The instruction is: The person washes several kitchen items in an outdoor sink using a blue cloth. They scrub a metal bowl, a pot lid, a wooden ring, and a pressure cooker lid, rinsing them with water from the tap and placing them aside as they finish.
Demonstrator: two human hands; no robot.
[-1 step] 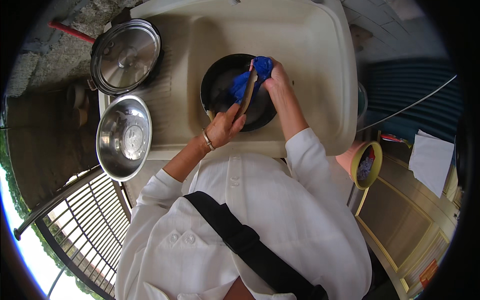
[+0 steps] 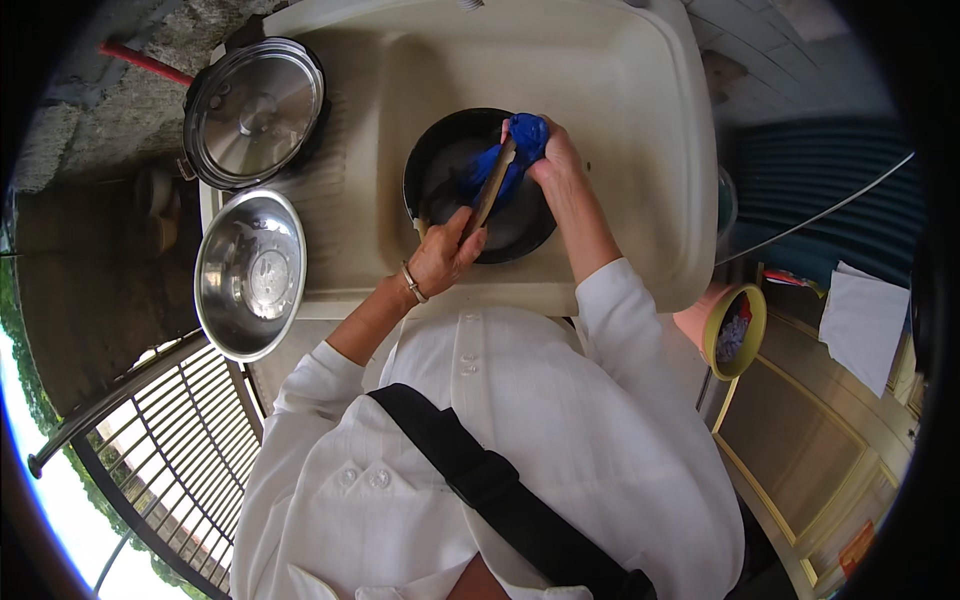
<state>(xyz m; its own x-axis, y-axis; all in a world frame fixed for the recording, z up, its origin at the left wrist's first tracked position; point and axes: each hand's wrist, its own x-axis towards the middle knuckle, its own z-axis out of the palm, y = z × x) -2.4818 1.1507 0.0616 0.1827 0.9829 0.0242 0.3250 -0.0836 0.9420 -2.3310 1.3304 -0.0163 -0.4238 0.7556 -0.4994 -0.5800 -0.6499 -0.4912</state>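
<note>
Over a round black pan (image 2: pixel 422 160) in the sink, my left hand (image 2: pixel 447 254) is closed around the near end of a long, flat brown utensil (image 2: pixel 491 186), which looks wooden; its exact kind I cannot make out. My right hand (image 2: pixel 558 155) grips a bunched blue cloth (image 2: pixel 528 130) at the utensil's far end. Loose folds of the cloth hang beside the utensil, over the pan. Close to my left fingers, a pale stick-like piece (image 2: pixel 421 228) shows at the pan's rim. My hands hide part of the pan.
The beige sink (image 2: pixel 620 90) surrounds the pan. On its left side stand a lidded steel pot (image 2: pixel 255 115) and, nearer me, a steel bowl (image 2: pixel 250 275). A yellow-rimmed bin (image 2: pixel 757 330) is at the right, below the sink edge. Metal railing (image 2: pixel 175 440) runs at the lower left.
The brown utensil leans slightly more, its near end further left with my left hand. The loose folds of the blue cloth have shifted a little.
</note>
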